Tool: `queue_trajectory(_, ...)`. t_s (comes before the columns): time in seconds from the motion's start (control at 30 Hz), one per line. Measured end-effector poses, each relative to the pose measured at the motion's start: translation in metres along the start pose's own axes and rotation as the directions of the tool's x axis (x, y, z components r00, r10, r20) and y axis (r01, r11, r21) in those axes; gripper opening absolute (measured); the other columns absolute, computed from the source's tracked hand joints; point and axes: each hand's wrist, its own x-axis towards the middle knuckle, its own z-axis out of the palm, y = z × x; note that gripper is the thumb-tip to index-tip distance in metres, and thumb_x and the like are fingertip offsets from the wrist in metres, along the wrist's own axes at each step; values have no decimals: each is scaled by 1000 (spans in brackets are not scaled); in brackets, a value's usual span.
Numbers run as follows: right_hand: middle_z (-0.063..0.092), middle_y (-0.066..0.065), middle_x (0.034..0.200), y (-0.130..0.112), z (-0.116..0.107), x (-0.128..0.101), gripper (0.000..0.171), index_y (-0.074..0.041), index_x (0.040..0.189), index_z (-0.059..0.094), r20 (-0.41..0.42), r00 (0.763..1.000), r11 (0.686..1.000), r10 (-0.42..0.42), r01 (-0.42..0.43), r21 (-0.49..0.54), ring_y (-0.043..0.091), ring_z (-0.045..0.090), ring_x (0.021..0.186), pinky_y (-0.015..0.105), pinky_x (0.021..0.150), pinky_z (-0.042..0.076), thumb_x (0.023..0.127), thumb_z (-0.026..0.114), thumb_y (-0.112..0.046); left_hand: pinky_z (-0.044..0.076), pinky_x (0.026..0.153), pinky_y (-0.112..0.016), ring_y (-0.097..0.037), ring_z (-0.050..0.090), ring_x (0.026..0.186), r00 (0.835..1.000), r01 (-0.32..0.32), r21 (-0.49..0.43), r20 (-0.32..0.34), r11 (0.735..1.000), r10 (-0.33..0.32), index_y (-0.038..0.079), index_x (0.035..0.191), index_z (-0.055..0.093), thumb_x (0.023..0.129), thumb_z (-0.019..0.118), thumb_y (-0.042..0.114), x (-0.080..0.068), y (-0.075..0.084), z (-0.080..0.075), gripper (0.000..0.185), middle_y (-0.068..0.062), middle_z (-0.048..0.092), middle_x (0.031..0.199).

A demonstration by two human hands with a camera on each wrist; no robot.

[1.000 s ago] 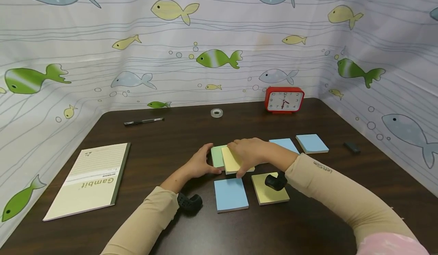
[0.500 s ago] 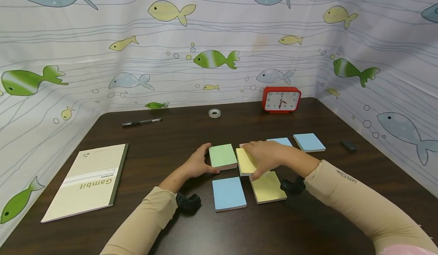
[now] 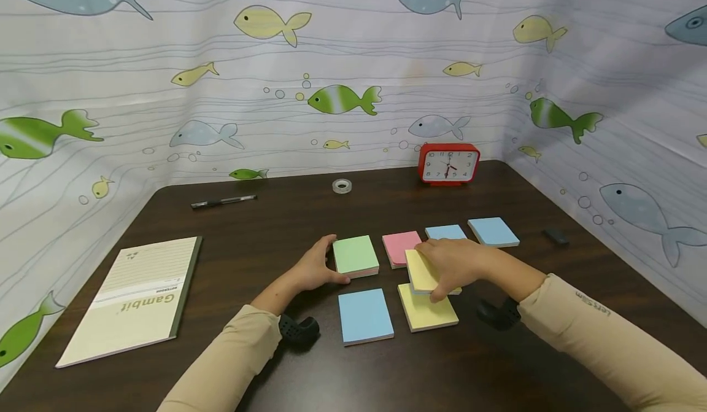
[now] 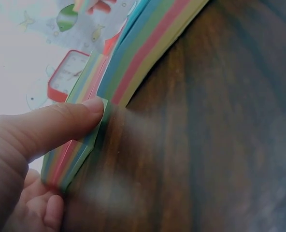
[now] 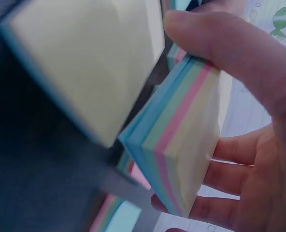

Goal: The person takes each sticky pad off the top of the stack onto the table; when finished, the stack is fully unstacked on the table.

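My left hand (image 3: 316, 269) holds a green-topped sticky note pad (image 3: 356, 255) on the table, thumb at its near corner and fingers at the far side. Its layered coloured edge shows in the left wrist view. To the right, my right hand (image 3: 455, 264) grips a yellow-topped sticky note pad (image 5: 174, 140) by its edges, raised over the table. Below this one lies another yellow sticky note pad (image 3: 428, 315). A pink pad (image 3: 399, 245) lies behind, between the hands. In front of the green pad is a blue sticky note pad (image 3: 366, 317).
Two more blue pads, a nearer one (image 3: 444, 232) and a farther one (image 3: 493, 232), lie at the right. A notebook (image 3: 132, 301) lies at left. Along the back are a pen (image 3: 223, 201), a tape roll (image 3: 342, 186) and a red clock (image 3: 449, 164). A small black object (image 3: 555, 236) lies far right.
My right hand has carried the yellow-topped pad off the green pad to the right, uncovering the green top and the pink pad. The left hand keeps its place at the green pad.
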Motion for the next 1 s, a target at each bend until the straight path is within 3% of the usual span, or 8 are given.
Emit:
queue_trajectory(0.17, 48, -1, 89, 10, 9, -11, 84, -1, 120, 43, 8, 1000, 1000, 10, -10, -4, 16, 44, 76, 35, 62, 39, 56, 76, -43, 32, 92, -42, -32, 30, 121, 1000, -9, 5, 0, 1000, 9, 1, 136, 19, 63, 79, 20, -1, -2, -1, 96, -17, 25, 137)
queue_trajectory(0.37, 49, 1, 95, 24, 16, -22, 83, -1, 120, 44, 3, 1000, 998, 20, -20, -58, 17, 45, 80, 36, 65, 41, 55, 77, -41, 31, 92, -43, -33, 30, 121, 1000, -13, 2, 3, 1000, 13, 0, 136, 18, 64, 79, 20, -1, 1, -2, 96, -17, 25, 136)
queue_trajectory(1.0, 47, 7, 103, 49, 27, -39, 82, -1, 118, 43, 7, 999, 999, 40, -40, 6, 22, 44, 84, 37, 62, 40, 51, 81, -28, 31, 93, -43, -30, 28, 123, 1000, 8, 8, 1, 1000, -8, 2, 136, 19, 64, 79, 20, -2, 1, -1, 96, -17, 24, 137)
